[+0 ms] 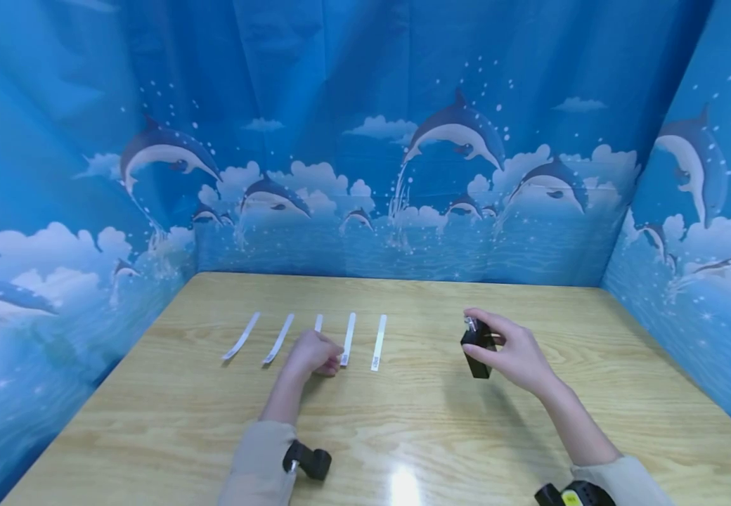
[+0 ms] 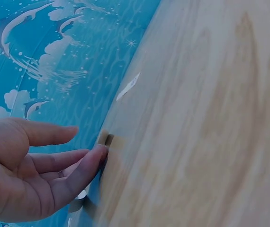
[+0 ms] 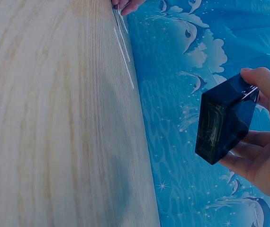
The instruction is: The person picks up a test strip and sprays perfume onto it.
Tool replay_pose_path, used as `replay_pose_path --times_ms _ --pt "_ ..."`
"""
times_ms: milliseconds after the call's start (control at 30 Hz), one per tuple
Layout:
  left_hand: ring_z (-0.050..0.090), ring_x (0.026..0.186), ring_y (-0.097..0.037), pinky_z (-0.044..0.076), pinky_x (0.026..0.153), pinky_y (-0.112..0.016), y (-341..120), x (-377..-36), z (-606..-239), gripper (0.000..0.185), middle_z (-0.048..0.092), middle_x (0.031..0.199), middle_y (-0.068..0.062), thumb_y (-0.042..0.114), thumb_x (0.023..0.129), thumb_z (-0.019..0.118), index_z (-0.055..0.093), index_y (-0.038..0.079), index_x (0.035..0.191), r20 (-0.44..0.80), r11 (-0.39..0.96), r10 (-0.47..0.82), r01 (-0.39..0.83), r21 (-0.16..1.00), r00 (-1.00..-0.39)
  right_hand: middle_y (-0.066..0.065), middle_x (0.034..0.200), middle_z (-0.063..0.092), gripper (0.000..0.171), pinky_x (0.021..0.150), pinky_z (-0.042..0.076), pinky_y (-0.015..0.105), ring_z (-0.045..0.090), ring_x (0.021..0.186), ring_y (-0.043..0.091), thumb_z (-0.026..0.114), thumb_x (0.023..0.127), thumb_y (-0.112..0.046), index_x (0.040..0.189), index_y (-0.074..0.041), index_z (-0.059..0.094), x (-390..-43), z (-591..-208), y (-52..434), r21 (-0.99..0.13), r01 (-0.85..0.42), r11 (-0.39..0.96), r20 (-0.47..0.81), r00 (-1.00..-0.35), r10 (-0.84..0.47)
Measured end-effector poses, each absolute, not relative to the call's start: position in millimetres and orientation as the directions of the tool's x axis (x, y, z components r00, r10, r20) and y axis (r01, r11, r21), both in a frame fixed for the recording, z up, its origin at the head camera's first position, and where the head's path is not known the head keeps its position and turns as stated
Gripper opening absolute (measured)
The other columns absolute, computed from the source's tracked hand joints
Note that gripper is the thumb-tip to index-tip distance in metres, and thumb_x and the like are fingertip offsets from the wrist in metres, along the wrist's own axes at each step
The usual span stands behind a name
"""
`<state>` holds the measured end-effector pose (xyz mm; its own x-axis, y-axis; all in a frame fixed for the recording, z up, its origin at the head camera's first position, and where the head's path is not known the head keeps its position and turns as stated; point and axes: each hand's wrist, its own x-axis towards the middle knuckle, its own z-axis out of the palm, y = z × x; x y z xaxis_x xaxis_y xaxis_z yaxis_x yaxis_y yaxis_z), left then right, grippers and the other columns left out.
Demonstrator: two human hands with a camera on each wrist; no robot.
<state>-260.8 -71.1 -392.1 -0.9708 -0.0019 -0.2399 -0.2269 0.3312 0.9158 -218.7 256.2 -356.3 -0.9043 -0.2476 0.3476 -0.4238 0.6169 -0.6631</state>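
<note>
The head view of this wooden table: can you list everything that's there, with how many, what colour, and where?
Narrow white paper strips: five, white, in a row on the table's left-centre; the middle one is partly hidden by the left hand.
Small black boxy bottle with a silver top: one, black, held above the table's right-centre.
Light wooden table: one, pale wood grain, filling the foreground.
Blue dolphin-print backdrop: blue and white, on three sides of the table.
Left hand: one, resting on the table at the strips.
Right hand: one, holding the bottle.

Head view looks down the table [image 1: 441,422]; wrist views sit close, sharing its wood.
</note>
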Motion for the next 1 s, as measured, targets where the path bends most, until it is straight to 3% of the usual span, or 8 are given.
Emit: replay_pose_path --times_ms 467,700,1000 --pt "0.056 0.048 -0.013 0.054 0.052 -0.024 -58.9 -264.5 -398.1 0.015 0.06 0.07 -0.016 -0.013 0.075 0.059 0.061 -0.014 0.09 -0.242 0.357 -0.027 -0.236 0.904 -0.97 0.016 0.131 0.05 0.056 0.084 0.05 0.047 0.052 0.112 0.034 0.071 0.082 -0.024 0.133 -0.012 0.05 -218.4 -358.5 256.5 -0.663 -0.416 0.622 0.34 -0.908 -0.245" --pt "0.057 0.05 -0.014 0.054 0.054 -0.024 -56.6 -267.0 -397.0 0.028 0.06 0.076 -0.019 -0.015 0.073 0.061 0.059 -0.014 0.101 -0.282 0.372 -0.059 -0.283 0.884 -0.958 0.015 0.133 0.049 0.057 0.085 0.05 0.047 0.05 0.114 0.034 0.071 0.083 -0.022 0.134 -0.012 0.049 -219.1 -358.2 257.4 -0.668 -0.406 0.624 0.328 -0.913 -0.242" --pt "0.056 0.048 -0.013 0.054 0.053 -0.025 -65.5 -269.5 -400.3 0.032 0.058 0.076 -0.017 -0.018 0.073 0.062 0.057 -0.015 0.104 -0.285 0.285 -0.009 -0.275 0.918 -0.959 0.017 0.132 0.05 0.056 0.085 0.049 0.048 0.05 0.114 0.035 0.07 0.084 -0.025 0.134 -0.011 0.049 -219.1 -356.9 256.8 -0.656 -0.408 0.634 0.332 -0.911 -0.243"
